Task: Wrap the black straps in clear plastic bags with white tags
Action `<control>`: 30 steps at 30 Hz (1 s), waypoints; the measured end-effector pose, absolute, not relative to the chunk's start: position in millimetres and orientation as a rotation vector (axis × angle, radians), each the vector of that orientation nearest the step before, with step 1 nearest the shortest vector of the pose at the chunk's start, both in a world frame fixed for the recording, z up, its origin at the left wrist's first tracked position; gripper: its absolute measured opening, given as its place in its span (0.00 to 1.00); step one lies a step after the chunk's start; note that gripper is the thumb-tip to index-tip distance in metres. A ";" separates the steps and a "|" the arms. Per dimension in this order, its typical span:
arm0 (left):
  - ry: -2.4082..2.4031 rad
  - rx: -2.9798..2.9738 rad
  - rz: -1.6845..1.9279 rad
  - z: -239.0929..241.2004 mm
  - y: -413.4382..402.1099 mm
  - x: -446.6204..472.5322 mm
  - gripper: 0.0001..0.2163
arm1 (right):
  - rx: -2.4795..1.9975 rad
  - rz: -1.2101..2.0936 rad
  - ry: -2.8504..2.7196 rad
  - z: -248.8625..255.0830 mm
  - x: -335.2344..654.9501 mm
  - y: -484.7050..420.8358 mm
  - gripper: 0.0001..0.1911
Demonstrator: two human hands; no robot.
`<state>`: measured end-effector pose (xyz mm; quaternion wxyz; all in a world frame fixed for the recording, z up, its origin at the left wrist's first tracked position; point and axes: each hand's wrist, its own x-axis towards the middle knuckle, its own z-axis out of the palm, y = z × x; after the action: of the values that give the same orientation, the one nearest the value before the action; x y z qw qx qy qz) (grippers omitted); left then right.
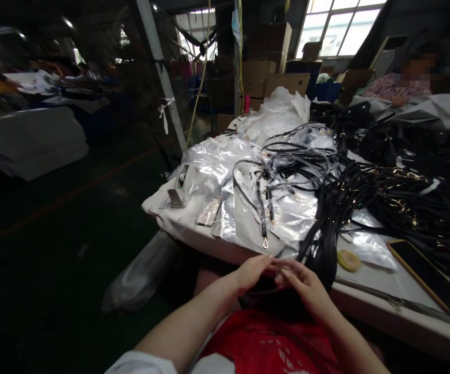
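Observation:
My left hand (253, 271) and my right hand (300, 280) meet just below the table's near edge, fingertips touching and pinched around something thin and dark that I cannot make out. Right above them a black strap (262, 208) with a gold clasp lies on clear plastic bags (287, 215). A thick bundle of black straps (328, 228) hangs over the table edge beside my right hand. Red cloth (271, 340) covers my lap.
The white table (384, 283) carries a large heap of black straps (419, 208), a phone (429, 275) at the right, a yellow tape roll (348, 259) and piled plastic bags (213, 161). A person (404, 78) sits far right. Cardboard boxes (271, 72) stand behind. Dark floor lies left.

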<state>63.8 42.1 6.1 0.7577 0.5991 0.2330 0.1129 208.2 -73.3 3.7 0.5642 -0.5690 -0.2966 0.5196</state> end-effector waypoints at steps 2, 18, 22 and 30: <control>0.542 1.033 0.280 10.6 41.4 76.0 0.28 | -1.378 1.274 -0.786 -8.7 190.5 -80.8 0.21; 0.471 1.201 0.205 20.2 29.7 45.2 0.26 | -1.552 0.974 -0.833 14.9 237.2 -79.8 0.19; 0.503 1.223 0.196 12.1 26.1 42.2 0.26 | -1.655 0.884 -0.961 25.1 227.3 -77.5 0.17; 0.561 1.137 0.208 19.0 17.0 59.2 0.27 | -1.663 0.817 -0.963 21.1 212.7 -80.6 0.19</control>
<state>59.2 17.0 19.0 0.8007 0.5301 0.2615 0.0970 212.7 -80.6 21.1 0.5028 -0.6885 -0.3986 0.3381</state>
